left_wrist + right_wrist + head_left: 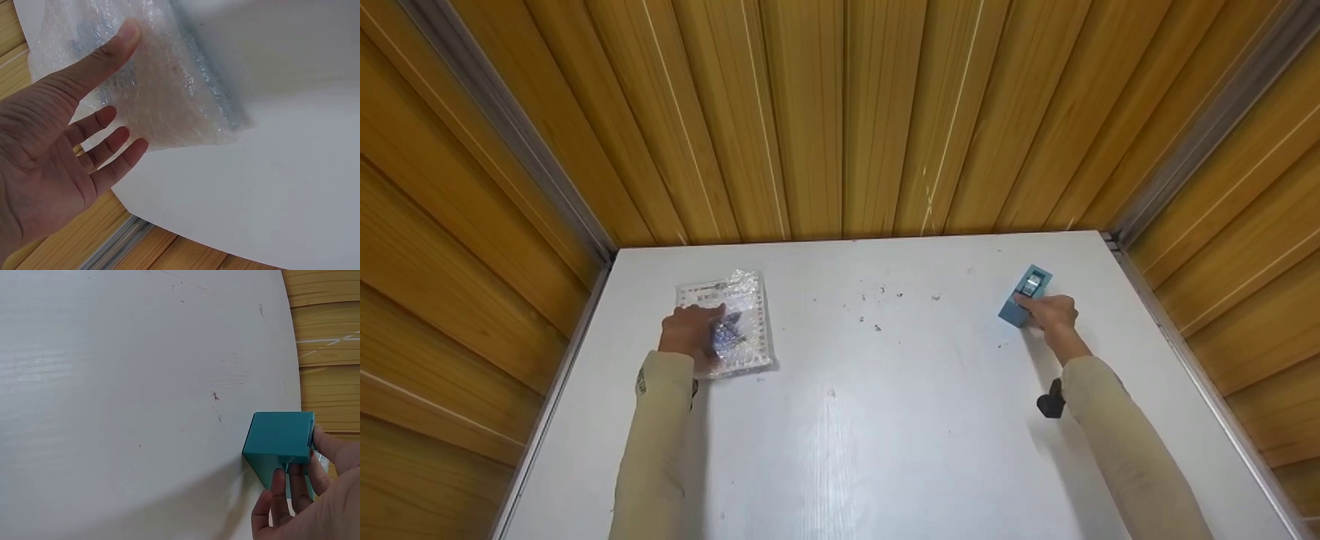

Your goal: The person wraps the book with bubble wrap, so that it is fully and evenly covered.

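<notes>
A flat bubble-wrapped package with a blue picture lies at the table's left. My left hand is at its left edge; in the left wrist view the thumb of this hand reaches over the bubble wrap, with the other fingers loosely bent near its corner. Whether they touch it I cannot tell. At the right, my right hand grips a teal box with a clear window. In the right wrist view, the thumb and fingers of this hand hold the sides of the teal box.
The white table has small dark marks around its middle. Behind it stands a wood-patterned panel wall, with similar panels at both sides. A black object shows beside the right sleeve.
</notes>
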### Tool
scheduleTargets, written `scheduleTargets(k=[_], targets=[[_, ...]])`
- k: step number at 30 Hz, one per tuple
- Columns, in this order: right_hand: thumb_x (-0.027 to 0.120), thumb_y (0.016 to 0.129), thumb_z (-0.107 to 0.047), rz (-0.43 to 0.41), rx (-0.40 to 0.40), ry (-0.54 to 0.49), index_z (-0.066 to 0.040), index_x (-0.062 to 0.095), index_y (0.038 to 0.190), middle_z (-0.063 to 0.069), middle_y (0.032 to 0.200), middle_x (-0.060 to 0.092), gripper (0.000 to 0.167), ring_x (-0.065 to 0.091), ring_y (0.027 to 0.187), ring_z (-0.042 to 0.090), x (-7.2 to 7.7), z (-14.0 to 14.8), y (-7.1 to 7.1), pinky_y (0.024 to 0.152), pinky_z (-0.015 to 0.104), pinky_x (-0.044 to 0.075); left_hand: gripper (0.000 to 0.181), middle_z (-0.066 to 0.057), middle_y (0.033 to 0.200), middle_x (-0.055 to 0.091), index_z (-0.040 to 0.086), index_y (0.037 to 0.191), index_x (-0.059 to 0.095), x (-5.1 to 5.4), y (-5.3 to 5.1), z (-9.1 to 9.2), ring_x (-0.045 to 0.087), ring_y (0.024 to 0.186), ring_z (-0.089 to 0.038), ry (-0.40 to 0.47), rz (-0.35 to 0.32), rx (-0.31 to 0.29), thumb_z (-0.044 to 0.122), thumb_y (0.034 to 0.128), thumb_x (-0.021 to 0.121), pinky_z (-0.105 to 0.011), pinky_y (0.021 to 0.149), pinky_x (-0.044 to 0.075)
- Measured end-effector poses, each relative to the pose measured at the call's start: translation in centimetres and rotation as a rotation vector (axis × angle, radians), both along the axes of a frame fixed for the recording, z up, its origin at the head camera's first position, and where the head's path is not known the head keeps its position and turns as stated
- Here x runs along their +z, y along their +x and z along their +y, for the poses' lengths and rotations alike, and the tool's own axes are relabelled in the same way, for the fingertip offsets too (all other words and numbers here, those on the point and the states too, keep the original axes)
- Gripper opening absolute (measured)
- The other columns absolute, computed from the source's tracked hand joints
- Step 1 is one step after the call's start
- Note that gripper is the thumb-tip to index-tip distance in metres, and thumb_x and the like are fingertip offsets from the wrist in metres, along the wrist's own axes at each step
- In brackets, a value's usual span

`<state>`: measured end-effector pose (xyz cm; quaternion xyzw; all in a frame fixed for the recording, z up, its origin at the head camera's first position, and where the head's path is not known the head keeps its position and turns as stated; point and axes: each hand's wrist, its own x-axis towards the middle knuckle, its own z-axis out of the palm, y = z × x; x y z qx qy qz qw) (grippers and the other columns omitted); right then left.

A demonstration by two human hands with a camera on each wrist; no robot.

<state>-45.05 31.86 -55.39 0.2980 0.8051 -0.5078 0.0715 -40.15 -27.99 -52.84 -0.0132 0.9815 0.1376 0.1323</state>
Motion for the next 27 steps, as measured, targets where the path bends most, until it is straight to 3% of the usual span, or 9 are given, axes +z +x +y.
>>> scheduleTargets(k=[4,8,11,14,20,24,27], targets=[[0.065,0.099,-0.033,-0.013,-0.023,0.006,0.007,0.026,0.156,0.023,0.162,0.035,0.080,0.041,0.144,0.031,0.5,-0.2,-0.3,0.124,0.045,0.034,0.100,-0.030,0.153,0.046,0.017,0.156,0.042,0.1,0.1,0.1,0.038,0.140,-0.056,0.011,-0.008,0.004,0.005,0.0694,0.092,-0.066,0.117,0.033],[0.069,0.096,-0.034,-0.041,-0.018,0.031,0.009,0.027,0.156,0.022,0.160,0.040,0.084,0.044,0.142,0.030,0.9,-0.6,-0.5,0.122,0.044,0.037,0.098,-0.029,0.149,0.051,0.017,0.157,0.041,0.0,0.1,-0.2,0.044,0.137,-0.054,-0.092,0.003,-0.050,0.012,0.0726,0.091,-0.066,0.113,0.039],[0.070,0.095,-0.033,-0.047,-0.001,0.090,0.010,0.034,0.152,0.023,0.155,0.048,0.080,0.050,0.132,0.028,1.4,-0.9,-0.6,0.117,0.044,0.042,0.095,-0.028,0.147,0.054,0.018,0.157,0.042,-0.3,0.1,-0.4,0.047,0.135,-0.052,-0.139,0.013,-0.079,0.017,0.0748,0.090,-0.064,0.110,0.042],[0.070,0.096,-0.031,-0.041,0.026,0.193,0.010,0.041,0.148,0.025,0.149,0.053,0.073,0.053,0.125,0.030,1.9,-1.3,-0.9,0.109,0.043,0.045,0.095,-0.029,0.146,0.054,0.017,0.156,0.042,-0.2,0.2,-0.2,0.047,0.135,-0.052,-0.128,0.026,-0.079,0.016,0.0740,0.091,-0.064,0.111,0.041],[0.070,0.095,-0.025,-0.032,0.117,0.415,0.012,0.051,0.139,0.029,0.138,0.060,0.061,0.058,0.123,0.041,2.8,-1.9,-1.5,0.096,0.045,0.045,0.098,-0.029,0.148,0.052,0.017,0.156,0.043,0.4,0.4,0.4,0.045,0.136,-0.052,-0.087,0.018,-0.033,0.011,0.0711,0.092,-0.064,0.114,0.039],[0.070,0.095,-0.024,-0.056,0.148,0.466,0.013,0.050,0.138,0.030,0.136,0.060,0.061,0.058,0.119,0.040,3.1,-1.7,-1.6,0.097,0.047,0.046,0.099,-0.029,0.151,0.049,0.018,0.157,0.040,0.2,0.1,0.4,0.043,0.138,-0.053,-0.092,-0.012,-0.033,0.012,0.0720,0.091,-0.065,0.115,0.037],[0.068,0.095,-0.023,-0.050,0.159,0.478,0.013,0.052,0.136,0.030,0.133,0.061,0.057,0.059,0.113,0.038,3.1,-1.4,-1.7,0.090,0.043,0.046,0.099,-0.028,0.150,0.050,0.018,0.157,0.040,0.1,0.0,0.3,0.044,0.139,-0.053,-0.123,-0.012,-0.057,0.013,0.0722,0.091,-0.065,0.114,0.038]])
